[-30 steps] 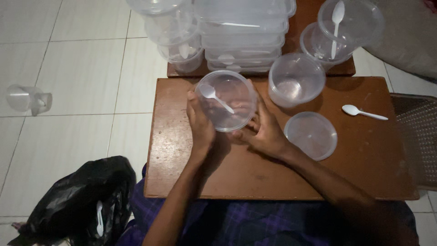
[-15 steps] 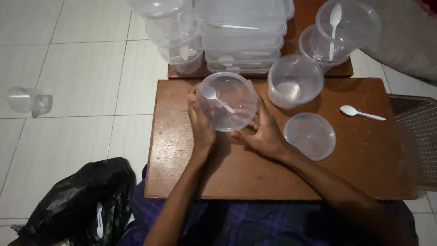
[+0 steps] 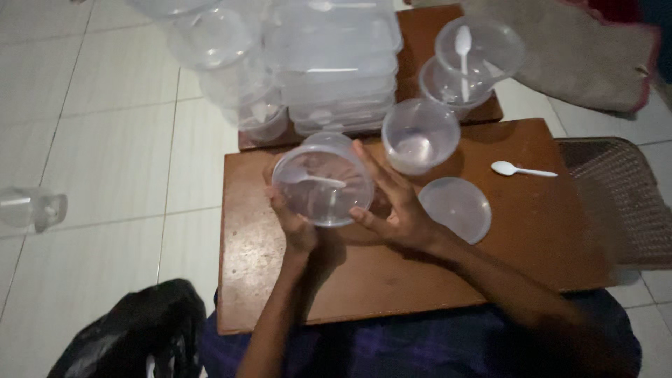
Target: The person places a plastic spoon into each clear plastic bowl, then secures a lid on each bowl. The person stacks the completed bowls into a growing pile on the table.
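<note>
1. The brown wooden desk [image 3: 392,280] carried clear plastic ware; more stacked tubs [image 3: 336,63] stood behind it.
2. Both hands cupped a round lidded tub [image 3: 322,185] just above the desk's near-left part: the left hand [image 3: 294,224] curled under its rim, the right hand [image 3: 395,206] pressed half-open against its side.
3. A white spoon [image 3: 315,180] lay inside or on the lid; which was unclear.
4. Even pressure round the thin, flexible rim would likely seat the lid best.
5. An open tub [image 3: 420,133], a flat loose lid [image 3: 455,208] and a second spoon [image 3: 521,169] lay nearby.
</note>
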